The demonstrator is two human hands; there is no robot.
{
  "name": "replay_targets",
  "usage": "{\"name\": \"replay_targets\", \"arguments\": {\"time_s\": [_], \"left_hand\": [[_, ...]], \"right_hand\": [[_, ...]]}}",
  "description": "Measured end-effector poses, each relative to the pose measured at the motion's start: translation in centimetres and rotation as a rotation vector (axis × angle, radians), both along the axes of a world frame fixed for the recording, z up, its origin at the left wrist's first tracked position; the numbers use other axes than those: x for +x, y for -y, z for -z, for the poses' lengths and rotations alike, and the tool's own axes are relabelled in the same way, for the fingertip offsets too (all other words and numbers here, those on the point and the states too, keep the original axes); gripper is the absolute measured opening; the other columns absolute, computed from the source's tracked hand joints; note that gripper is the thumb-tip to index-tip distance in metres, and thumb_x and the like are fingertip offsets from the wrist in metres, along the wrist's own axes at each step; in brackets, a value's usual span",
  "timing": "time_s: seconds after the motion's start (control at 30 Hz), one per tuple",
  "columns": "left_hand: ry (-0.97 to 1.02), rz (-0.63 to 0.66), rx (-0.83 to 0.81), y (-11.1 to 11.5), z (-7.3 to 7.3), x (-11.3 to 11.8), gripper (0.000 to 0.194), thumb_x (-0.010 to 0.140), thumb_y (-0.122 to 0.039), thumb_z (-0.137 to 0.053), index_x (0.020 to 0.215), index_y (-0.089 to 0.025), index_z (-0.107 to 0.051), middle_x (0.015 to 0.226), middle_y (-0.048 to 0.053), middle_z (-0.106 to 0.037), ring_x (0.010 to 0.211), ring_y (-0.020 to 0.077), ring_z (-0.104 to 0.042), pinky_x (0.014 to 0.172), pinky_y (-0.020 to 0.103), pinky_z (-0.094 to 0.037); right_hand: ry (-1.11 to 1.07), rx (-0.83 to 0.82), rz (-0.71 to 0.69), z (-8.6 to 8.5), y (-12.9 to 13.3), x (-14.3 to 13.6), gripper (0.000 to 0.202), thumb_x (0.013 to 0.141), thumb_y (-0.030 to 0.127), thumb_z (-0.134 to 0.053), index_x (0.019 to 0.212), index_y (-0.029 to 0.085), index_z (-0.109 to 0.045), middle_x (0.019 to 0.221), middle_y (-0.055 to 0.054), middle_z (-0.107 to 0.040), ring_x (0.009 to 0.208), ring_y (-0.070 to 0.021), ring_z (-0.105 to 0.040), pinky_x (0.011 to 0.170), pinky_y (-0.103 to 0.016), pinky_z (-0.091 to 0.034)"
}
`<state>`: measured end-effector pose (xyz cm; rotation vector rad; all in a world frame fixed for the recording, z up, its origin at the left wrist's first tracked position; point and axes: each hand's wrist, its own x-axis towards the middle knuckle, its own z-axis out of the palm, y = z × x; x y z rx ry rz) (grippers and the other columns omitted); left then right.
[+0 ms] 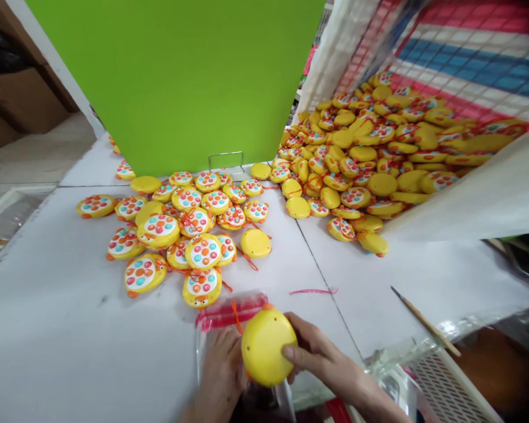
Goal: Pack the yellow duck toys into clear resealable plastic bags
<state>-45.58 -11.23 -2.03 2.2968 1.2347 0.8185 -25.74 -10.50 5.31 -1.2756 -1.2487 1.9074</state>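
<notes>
My right hand (321, 355) grips a round yellow toy (264, 346), its plain back facing up and an orange cord hanging from it. The toy sits over a clear plastic bag with a red zip strip (229, 314). My left hand (220, 376) presses on the bag just left of the toy. A heap of the same yellow toys with coloured buttons (185, 229) lies on the white table (48, 329) ahead of my hands. A far larger heap (370, 158) spills from a big woven sack (467, 47) at the right.
A green board (180, 76) stands upright behind the near heap, with a wire stand (226, 161) at its foot. A thin wooden stick (423, 320) lies at the right, beside a white mesh basket (449, 388). A pink strip (312, 291) lies on the table.
</notes>
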Motion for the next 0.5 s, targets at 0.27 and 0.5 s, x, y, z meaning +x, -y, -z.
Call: {"name": "replay_targets", "arguments": {"time_s": [0.27,0.5], "left_hand": [[-0.176,-0.08,0.317,1.2,-1.2,0.4,0.028,0.088,-0.01,-0.036,0.073,-0.018,-0.059,0.063,0.003,-0.065,0.06,0.0193,-0.06,0.068,0.035,-0.047],[0.126,-0.266,0.078,0.7,-4.6,-3.2,0.011,0.084,-0.018,-0.052,0.076,-0.021,-0.058,0.069,0.001,-0.065,0.065,0.0155,-0.06,0.065,0.026,-0.048]], "right_hand": [[0.372,0.397,0.008,1.4,-0.2,-3.4,0.04,0.092,0.032,-0.042,0.129,0.021,-0.032,0.1,-0.006,-0.058,0.071,-0.0149,-0.056,0.067,-0.028,-0.05],[0.523,0.547,-0.182,0.4,0.2,-2.5,0.034,0.094,0.026,-0.037,0.128,0.021,-0.035,0.098,-0.007,-0.061,0.076,-0.0181,-0.058,0.069,-0.026,-0.047]]}}
